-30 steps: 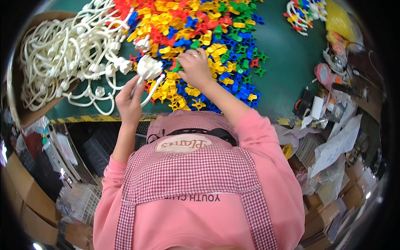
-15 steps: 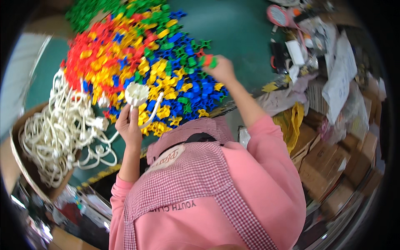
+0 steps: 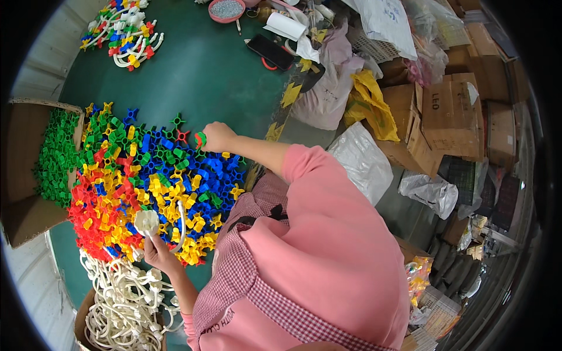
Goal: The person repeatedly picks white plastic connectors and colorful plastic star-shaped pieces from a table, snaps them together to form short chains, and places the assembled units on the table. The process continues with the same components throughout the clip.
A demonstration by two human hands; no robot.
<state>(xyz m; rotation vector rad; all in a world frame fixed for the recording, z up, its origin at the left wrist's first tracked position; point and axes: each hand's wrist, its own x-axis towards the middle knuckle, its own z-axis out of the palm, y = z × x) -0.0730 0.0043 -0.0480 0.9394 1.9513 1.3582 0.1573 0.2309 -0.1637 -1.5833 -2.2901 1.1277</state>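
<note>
My left hand [image 3: 161, 254] pinches a white plastic hub [image 3: 146, 222] by its underside, holding it up over the pile. From beside those fingers a curved white tube [image 3: 182, 225] rises; where it joins is hidden. My right hand [image 3: 219, 137] is closed round small red and green plastic pieces [image 3: 200, 140] at the far edge of the pile. Between and beyond my hands lies a broad heap of loose star-shaped and clip-like pieces [image 3: 170, 190] in red, yellow, blue and green.
White tubes with hubs [image 3: 123, 304] spill from a box at the near left. A cardboard box [image 3: 17, 187] with green pieces [image 3: 57, 155] stands left. Joined colourful clusters [image 3: 126, 35] lie far left. A phone [image 3: 269, 51], a pink bowl [image 3: 227, 10], bags and cartons [image 3: 453, 114] line the right.
The view has turned, bringing the far-left clusters and more cartons into sight. Both hands keep their hold: the left on the white hub, the right on the red and green pieces.
</note>
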